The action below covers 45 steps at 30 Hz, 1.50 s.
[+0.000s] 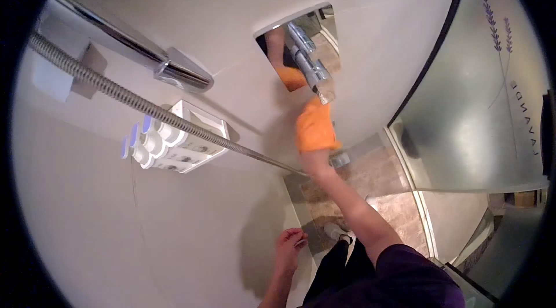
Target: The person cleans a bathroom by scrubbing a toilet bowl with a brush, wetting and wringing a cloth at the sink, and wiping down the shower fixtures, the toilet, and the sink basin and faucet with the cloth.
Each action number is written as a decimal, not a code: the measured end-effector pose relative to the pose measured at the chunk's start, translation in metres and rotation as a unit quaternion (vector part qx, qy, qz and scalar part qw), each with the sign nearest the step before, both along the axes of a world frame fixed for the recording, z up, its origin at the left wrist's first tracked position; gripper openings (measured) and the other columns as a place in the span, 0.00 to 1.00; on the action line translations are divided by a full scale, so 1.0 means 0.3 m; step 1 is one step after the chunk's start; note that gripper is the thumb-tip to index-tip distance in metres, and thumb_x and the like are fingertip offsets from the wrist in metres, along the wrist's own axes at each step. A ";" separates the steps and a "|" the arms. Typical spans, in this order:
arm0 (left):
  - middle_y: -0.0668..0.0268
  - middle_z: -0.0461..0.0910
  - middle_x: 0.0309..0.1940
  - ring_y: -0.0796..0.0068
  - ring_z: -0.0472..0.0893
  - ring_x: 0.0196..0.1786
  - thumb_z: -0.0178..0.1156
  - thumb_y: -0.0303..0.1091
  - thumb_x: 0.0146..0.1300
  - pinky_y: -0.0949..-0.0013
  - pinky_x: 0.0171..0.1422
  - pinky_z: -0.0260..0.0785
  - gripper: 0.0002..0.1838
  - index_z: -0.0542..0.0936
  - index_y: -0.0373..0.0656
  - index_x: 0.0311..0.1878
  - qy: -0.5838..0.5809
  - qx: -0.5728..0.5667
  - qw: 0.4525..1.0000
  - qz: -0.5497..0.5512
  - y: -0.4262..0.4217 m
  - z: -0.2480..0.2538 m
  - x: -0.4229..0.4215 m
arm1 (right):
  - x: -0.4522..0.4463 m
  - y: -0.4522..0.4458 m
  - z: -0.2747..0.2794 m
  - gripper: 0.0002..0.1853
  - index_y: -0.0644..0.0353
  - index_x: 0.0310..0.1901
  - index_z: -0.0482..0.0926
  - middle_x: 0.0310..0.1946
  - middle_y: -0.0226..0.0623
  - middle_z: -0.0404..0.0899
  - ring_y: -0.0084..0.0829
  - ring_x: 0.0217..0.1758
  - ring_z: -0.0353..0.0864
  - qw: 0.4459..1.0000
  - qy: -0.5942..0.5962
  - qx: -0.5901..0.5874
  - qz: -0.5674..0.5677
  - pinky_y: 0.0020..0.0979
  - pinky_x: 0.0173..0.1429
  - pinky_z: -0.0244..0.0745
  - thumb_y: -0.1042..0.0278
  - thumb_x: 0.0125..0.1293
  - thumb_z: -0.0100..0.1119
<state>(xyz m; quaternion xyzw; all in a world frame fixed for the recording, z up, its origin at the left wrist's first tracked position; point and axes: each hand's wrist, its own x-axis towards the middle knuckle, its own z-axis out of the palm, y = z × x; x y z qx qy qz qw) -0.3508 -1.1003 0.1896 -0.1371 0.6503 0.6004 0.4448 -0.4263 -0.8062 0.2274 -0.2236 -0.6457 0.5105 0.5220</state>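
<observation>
The view comes through a round fisheye field: the corners go black, and the shower rail (133, 35) at the far left and the glass panel (463, 105) at the right bow outward. Light is warm and modest, dimmer over the near left wall (87, 203), paler on the far wall. Soft-edged shadows fall on the wall beside the near left hand (291, 243) and around the orange cloth (315, 126). Bright glints sit on the chrome rail and mixer, and the floor (382, 192) shines in patches. The cloth looks slightly smeared; the bottle labels are too soft to read.
</observation>
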 end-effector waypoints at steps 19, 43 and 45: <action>0.63 0.84 0.42 0.68 0.85 0.47 0.61 0.28 0.70 0.64 0.52 0.77 0.07 0.80 0.42 0.49 -0.032 -0.031 0.998 -0.051 0.048 -0.028 0.054 | 0.256 0.373 0.045 0.28 0.67 0.58 0.76 0.55 0.54 0.76 0.58 0.59 0.76 0.958 -0.100 0.203 -0.175 0.49 0.59 0.76 0.85 0.51 0.62; 0.63 0.85 0.39 0.72 0.84 0.44 0.61 0.27 0.70 0.67 0.48 0.78 0.05 0.81 0.42 0.48 -0.035 0.008 0.998 -0.045 0.129 -0.051 0.017 | 0.034 0.134 0.177 0.16 0.61 0.53 0.74 0.41 0.51 0.80 0.59 0.45 0.80 0.959 -0.249 -0.052 -0.123 0.54 0.50 0.75 0.71 0.63 0.57; 0.63 0.85 0.39 0.72 0.84 0.44 0.61 0.27 0.70 0.67 0.47 0.78 0.05 0.81 0.42 0.47 -0.032 0.019 0.998 -0.041 0.131 -0.049 0.020 | 0.038 0.128 0.150 0.16 0.60 0.52 0.74 0.40 0.49 0.81 0.59 0.44 0.81 0.957 -0.265 -0.045 -0.110 0.53 0.49 0.75 0.71 0.63 0.56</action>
